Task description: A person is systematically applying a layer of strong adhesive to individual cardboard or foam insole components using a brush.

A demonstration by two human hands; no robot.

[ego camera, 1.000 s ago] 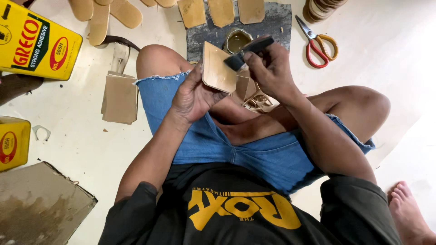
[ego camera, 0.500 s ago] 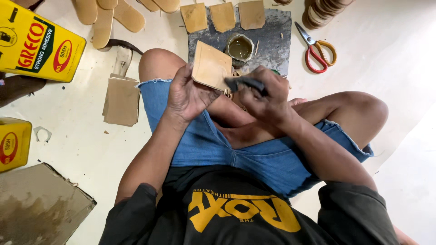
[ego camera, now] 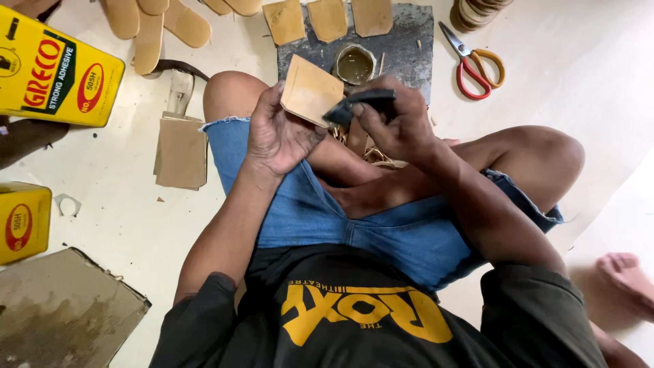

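Our right hand (ego camera: 402, 126), shifted with its clamped dark brush (ego camera: 357, 107) to three o'clock of our left hand's (ego camera: 279, 140) gripped tan piece (ego camera: 311, 90).

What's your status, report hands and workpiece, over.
Left hand holds tan square piece tilted above lap. Right hand grips dark brush, tip at the piece's edge. Open glue tin just beyond; nothing between.

1 head-worn view, looking steeply down and close over the seated person's lap, hands and surrounding floor (ego camera: 599, 61).
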